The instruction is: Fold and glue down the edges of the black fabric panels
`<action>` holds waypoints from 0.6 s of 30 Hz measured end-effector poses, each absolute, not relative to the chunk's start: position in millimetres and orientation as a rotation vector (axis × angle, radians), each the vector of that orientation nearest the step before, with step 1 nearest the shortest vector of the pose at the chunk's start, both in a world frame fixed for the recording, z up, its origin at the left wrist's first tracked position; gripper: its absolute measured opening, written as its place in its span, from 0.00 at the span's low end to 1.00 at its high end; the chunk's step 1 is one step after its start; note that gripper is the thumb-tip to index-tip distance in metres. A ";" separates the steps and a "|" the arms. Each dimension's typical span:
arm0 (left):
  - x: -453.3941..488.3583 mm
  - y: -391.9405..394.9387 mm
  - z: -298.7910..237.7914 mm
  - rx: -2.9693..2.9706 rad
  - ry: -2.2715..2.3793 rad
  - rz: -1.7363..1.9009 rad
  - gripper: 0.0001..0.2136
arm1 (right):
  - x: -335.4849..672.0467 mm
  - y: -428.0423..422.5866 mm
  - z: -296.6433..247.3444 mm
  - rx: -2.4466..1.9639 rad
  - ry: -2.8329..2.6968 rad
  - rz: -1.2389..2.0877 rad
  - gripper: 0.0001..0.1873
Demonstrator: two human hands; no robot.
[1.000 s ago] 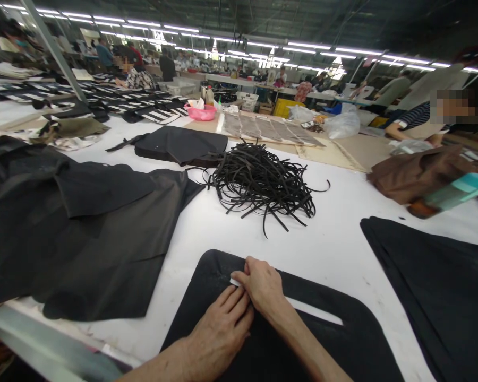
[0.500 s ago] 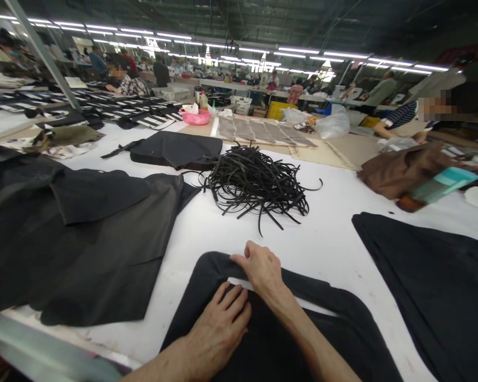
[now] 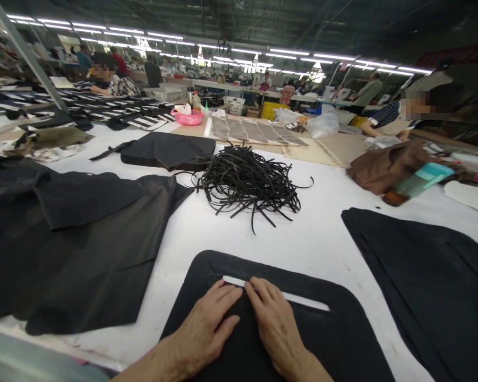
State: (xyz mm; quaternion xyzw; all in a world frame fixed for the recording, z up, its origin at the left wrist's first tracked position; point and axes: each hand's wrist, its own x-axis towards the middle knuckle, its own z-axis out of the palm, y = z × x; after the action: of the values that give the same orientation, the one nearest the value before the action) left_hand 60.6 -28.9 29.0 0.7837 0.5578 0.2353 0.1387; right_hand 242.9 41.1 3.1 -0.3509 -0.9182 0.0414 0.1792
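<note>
A black fabric panel [image 3: 330, 329] with rounded corners lies flat on the white table [image 3: 322, 239] in front of me. A long narrow slot [image 3: 302, 300] is cut in it, showing white. My left hand [image 3: 205, 331] rests flat on the panel just below the slot's left end, fingers stretched out. My right hand [image 3: 276, 323] lies flat beside it, fingertips touching the slot's lower edge. Neither hand holds anything. A heap of black strips [image 3: 247, 183] sits further back on the table.
Large black fabric pieces lie at the left [image 3: 75, 239] and at the right [image 3: 426, 270]. A folded black piece [image 3: 167, 151] lies behind the strips. A brown bag [image 3: 386, 164] and a teal bottle [image 3: 420, 180] sit far right. Other people work at distant tables.
My right hand has come back from the panel's far edge and now lies flat beside the left hand. The panel has been smoothed flat, with the slot fully showing.
</note>
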 end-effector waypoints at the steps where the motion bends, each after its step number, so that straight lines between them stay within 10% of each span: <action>1: 60.5 -27.9 31.5 2.252 1.633 0.675 0.20 | 242.8 41.3 1.6 -0.996 -2.607 0.086 0.25; 18: 50.2 -10.1 9.5 2.681 1.827 0.023 0.24 | 243.0 49.8 14.0 -0.918 -2.818 -0.016 0.26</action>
State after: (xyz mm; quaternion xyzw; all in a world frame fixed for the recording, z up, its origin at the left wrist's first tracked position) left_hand 50.2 -10.1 9.5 0.8253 0.5623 0.0072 -0.0515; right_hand 243.0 49.8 14.0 -0.3086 -0.9470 -0.0054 0.0887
